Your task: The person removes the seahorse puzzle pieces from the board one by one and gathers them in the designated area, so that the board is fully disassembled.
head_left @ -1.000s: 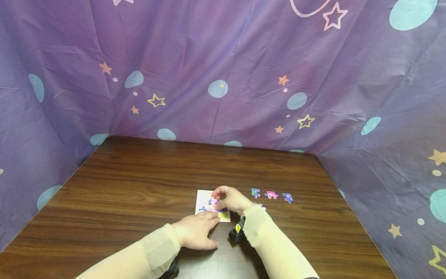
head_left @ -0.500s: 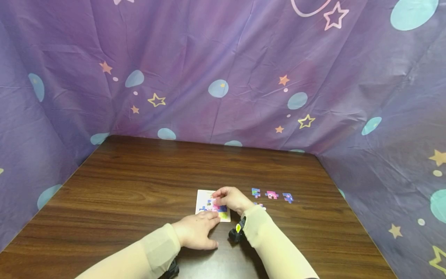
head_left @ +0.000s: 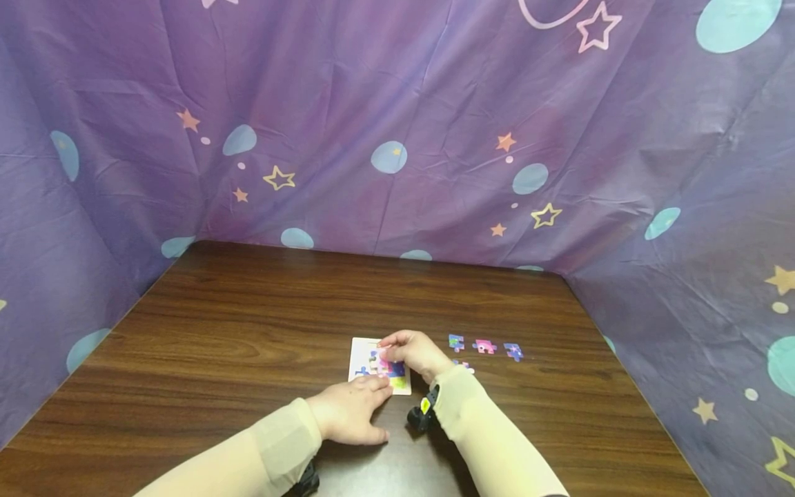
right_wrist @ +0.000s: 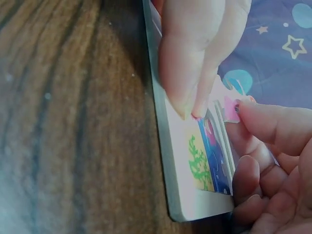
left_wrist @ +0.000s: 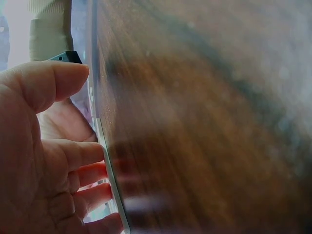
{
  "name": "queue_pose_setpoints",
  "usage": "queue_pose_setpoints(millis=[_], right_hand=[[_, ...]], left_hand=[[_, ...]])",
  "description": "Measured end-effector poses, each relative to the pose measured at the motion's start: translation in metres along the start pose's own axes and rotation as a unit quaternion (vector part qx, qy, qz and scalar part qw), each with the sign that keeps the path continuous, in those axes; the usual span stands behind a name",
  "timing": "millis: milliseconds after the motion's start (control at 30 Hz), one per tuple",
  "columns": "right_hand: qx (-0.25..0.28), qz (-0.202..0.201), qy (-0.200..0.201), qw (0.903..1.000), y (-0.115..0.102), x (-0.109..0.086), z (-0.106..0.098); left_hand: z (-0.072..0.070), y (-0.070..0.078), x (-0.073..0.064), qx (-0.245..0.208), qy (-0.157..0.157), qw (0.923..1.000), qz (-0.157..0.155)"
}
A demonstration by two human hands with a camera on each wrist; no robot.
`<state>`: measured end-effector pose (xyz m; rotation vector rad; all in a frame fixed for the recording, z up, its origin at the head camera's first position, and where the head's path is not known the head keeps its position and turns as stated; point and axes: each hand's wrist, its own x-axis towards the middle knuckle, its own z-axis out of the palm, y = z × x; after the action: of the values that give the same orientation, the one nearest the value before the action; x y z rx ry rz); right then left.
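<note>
A white-bordered puzzle board [head_left: 360, 350] lies on the table with several jigsaw pieces in it. My left hand [head_left: 352, 412] rests its fingers on the board's near edge, fingers fairly straight and thumb apart. Over the board's right part is my right hand [head_left: 417, 355], its thumb and index finger close together. In the right wrist view those fingers pinch a pink jigsaw piece [right_wrist: 231, 109], tilted just above the picture. The board's corner [right_wrist: 195, 210] shows a yellow and green strip and a dark blue piece. My right fingers hide part of the picture in the head view.
Loose jigsaw pieces lie right of the board: a blue-green one [head_left: 456, 342], a pink one [head_left: 484, 346] and a blue one [head_left: 513, 351]. Another piece [head_left: 464, 366] is partly hidden by the right wrist. A starry purple cloth [head_left: 397, 138] hangs behind the wooden table [head_left: 279, 310].
My right thumb has shifted slightly away from me over the board, uncovering more of the blue and yellow picture. My left hand has stayed in place.
</note>
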<state>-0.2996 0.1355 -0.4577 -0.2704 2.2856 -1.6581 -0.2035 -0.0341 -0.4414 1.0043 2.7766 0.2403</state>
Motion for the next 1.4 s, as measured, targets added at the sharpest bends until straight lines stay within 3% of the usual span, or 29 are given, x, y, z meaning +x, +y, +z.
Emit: queue_pose_setpoints(millis=[167,433,633,1167,1400], right_hand=[[0.025,0.004,0.007,0.9997,0.01,0.009,-0.002],[0.056,-0.005,0.002,0.9984,0.009,0.009,-0.011],[0.069,-0.005,0.021,0.9974,0.005,0.006,-0.024],[0.08,0.03,0.062,0.9944,0.022,-0.027,-0.101],[0.026,0.044,0.085,0.9951,0.038,-0.045,-0.133]], left_hand=[[0.0,0.0,-0.001,-0.001,0.007,1.0,0.003],[0.001,-0.001,0.001,0.004,0.004,1.0,0.0],[0.001,-0.001,0.001,0.002,0.002,1.0,0.0],[0.003,0.0,0.002,-0.001,-0.001,1.0,-0.003],[0.002,0.0,0.0,0.005,0.002,1.0,-0.004]])
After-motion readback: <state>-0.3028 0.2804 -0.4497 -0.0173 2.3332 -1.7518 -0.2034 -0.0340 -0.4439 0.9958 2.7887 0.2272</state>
